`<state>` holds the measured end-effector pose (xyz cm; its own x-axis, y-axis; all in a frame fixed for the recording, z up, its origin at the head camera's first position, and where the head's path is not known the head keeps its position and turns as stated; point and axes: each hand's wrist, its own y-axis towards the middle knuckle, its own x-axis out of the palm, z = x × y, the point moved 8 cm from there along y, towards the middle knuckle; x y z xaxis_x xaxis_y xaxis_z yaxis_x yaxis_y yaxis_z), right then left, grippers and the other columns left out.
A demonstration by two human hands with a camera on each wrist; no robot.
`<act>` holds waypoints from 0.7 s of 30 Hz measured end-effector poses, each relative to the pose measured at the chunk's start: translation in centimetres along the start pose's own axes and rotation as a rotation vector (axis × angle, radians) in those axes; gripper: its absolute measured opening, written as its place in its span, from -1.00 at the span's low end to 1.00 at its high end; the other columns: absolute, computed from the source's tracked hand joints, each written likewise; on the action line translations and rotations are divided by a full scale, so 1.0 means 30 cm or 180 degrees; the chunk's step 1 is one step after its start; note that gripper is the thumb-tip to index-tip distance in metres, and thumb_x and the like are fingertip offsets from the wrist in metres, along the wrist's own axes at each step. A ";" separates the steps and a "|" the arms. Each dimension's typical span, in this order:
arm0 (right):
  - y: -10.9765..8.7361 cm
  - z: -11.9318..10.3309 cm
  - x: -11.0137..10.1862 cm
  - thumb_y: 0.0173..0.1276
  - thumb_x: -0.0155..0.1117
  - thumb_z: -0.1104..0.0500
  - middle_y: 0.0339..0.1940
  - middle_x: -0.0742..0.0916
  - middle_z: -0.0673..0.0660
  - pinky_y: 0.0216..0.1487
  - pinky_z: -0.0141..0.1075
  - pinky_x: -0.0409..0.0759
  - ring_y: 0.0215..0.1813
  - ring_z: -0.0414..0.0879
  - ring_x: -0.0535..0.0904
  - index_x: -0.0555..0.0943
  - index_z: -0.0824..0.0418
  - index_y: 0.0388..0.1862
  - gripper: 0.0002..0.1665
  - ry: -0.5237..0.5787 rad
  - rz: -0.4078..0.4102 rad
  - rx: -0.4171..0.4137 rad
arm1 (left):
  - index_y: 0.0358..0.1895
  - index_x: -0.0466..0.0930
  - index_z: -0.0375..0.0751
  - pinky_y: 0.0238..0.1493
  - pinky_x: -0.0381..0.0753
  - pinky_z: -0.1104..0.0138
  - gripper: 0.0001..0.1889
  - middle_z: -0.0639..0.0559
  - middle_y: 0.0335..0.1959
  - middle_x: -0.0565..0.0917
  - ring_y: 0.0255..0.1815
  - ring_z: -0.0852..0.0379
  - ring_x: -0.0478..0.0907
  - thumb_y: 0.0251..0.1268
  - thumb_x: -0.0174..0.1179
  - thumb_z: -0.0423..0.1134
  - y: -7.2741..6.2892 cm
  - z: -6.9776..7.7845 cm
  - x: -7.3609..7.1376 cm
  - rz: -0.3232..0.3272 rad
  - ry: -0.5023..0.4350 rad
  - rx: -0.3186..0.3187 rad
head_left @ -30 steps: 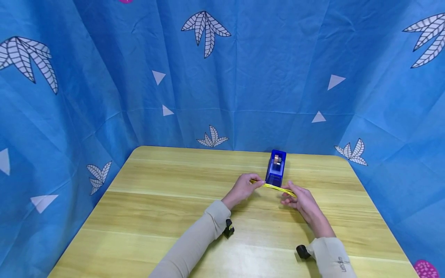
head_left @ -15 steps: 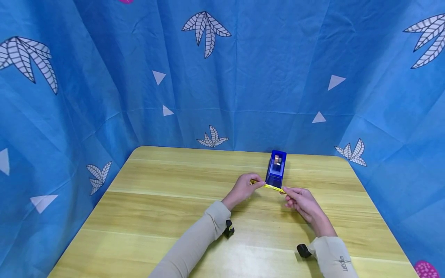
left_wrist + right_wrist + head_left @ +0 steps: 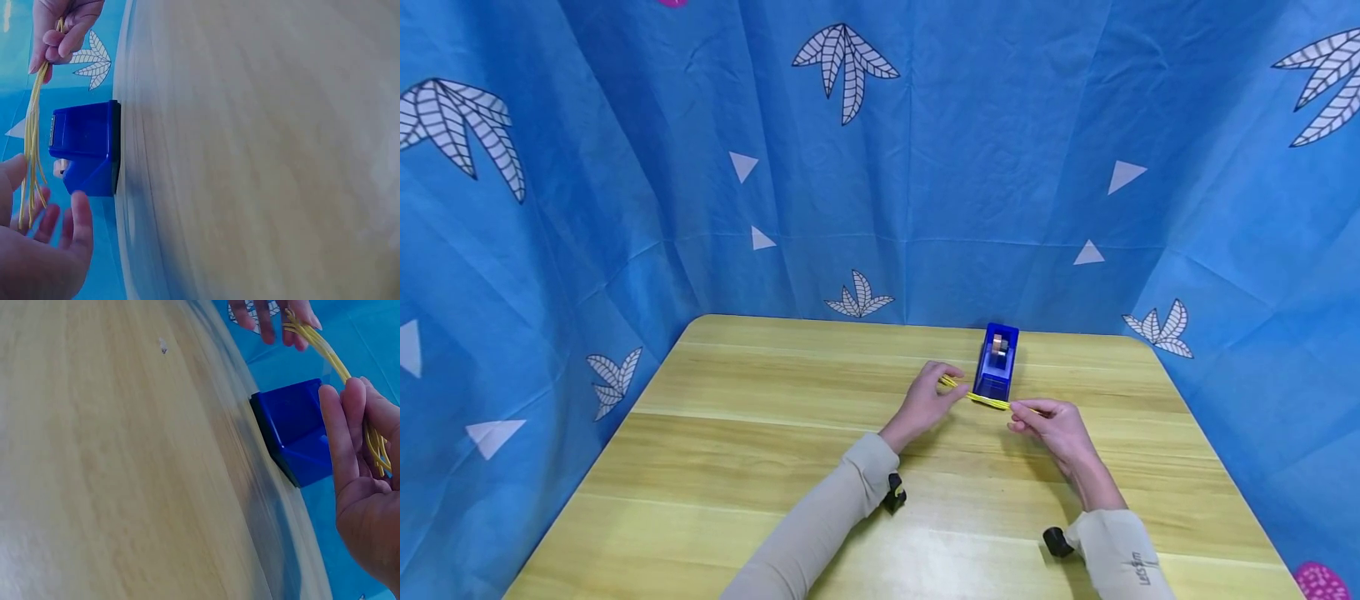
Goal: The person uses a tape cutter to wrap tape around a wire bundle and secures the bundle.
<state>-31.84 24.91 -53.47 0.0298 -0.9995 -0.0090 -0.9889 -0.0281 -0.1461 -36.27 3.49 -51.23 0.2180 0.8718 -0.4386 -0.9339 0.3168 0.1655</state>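
A bundle of thin yellow strands (image 3: 988,402) stretches between my hands, just in front of a blue tape dispenser (image 3: 996,367). My right hand (image 3: 1057,429) pinches the bundle between thumb and fingers; looped strands (image 3: 377,447) hang behind those fingers in the right wrist view. At the other end is my left hand (image 3: 922,406), its thumb and fingers spread apart around the strand ends. In the left wrist view these ends (image 3: 31,206) fan out loosely between the left thumb and fingers. A pale, shiny patch shows along the bundle near the left hand.
The dispenser, with a small tape roll (image 3: 997,343) in it, stands near the back edge of the wooden table (image 3: 760,392). A blue patterned curtain (image 3: 985,167) hangs behind and along both sides. A small pale scrap (image 3: 164,345) lies on the tabletop.
The left fingers have spread from their pinch on the bundle. The right hand has shifted its grip inward along the strands, toward the left hand. The dispenser has not moved.
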 end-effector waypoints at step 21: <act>0.004 -0.007 0.000 0.51 0.35 0.16 0.12 0.74 0.33 -0.05 -0.36 0.75 -0.20 -0.16 0.81 0.64 0.45 0.20 -0.55 -0.0700 -0.0020 -0.0207 | -0.07 0.60 -0.33 -0.09 0.77 0.27 -0.91 -0.09 -0.32 0.77 -0.34 0.15 0.73 0.49 0.24 -0.38 0.016 -0.097 0.046 -0.0035 -0.1686 -0.0748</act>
<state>-32.00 24.92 -53.27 0.0601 -0.9726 -0.2246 -0.9957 -0.0423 -0.0830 -37.24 3.75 -54.33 0.2836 0.9562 0.0729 -0.9555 0.2882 -0.0635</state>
